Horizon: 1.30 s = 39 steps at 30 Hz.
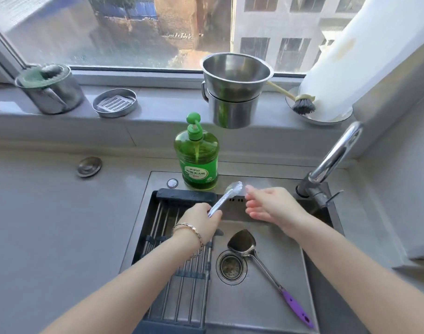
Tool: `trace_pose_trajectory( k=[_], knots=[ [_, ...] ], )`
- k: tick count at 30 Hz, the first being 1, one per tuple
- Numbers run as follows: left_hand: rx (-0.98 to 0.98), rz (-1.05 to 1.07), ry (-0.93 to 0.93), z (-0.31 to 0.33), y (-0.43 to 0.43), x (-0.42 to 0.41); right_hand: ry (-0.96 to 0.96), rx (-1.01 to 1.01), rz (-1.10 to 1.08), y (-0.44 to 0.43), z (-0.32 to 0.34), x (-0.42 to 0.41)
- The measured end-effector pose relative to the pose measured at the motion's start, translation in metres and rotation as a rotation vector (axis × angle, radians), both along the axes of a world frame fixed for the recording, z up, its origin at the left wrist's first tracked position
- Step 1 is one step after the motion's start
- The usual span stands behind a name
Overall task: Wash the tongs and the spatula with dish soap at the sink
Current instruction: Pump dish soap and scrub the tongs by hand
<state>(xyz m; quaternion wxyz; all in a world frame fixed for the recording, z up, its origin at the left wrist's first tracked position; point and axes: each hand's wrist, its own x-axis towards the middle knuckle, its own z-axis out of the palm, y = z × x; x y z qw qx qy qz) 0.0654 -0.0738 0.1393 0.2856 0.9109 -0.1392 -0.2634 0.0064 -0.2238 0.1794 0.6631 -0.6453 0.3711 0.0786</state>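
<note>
Tongs (pixel 226 198) are sitting in the left hand (pixel 201 222), clenched around the handle end, tips pointing up toward the dish soap bottle (pixel 197 160) at the back edge of the sink (pixel 259 309). Right hand (pixel 271 206) is hovering just beside the tips, fingers (pixel 252 190) straight and released, holding nothing. Can't tell if they're touching the metal, since the tips are blurred. Spatula (pixel 244 244) is lying flat in the basin beside the drain, nobody touching it. Faucet (pixel 333 157) isn't showing running water, and no suds are visible. My read: the tongs wash is barely getting going, soap likely not applied yet, and the spatula is waiting its turn.
</note>
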Motion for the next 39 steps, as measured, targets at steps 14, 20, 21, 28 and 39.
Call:
trace_pose_trajectory(
  k=[14,20,21,28,39],
  knots=[
    [-0.033,0.126,0.035,-0.007,0.023,0.056,0.092,0.443,0.019,0.024,0.039,0.187],
    [-0.064,0.134,0.035,-0.013,0.024,0.064,0.079,0.488,-0.010,0.018,0.034,0.196],
    [-0.070,0.133,0.037,-0.013,0.023,0.065,0.071,0.488,-0.015,0.018,0.033,0.197],
    [-0.078,0.132,0.052,-0.014,0.025,0.071,0.032,0.535,-0.064,0.018,0.030,0.202],
    [-0.036,0.108,0.076,0.004,0.018,0.058,0.069,0.598,-0.086,0.023,0.024,0.195]
  ],
)
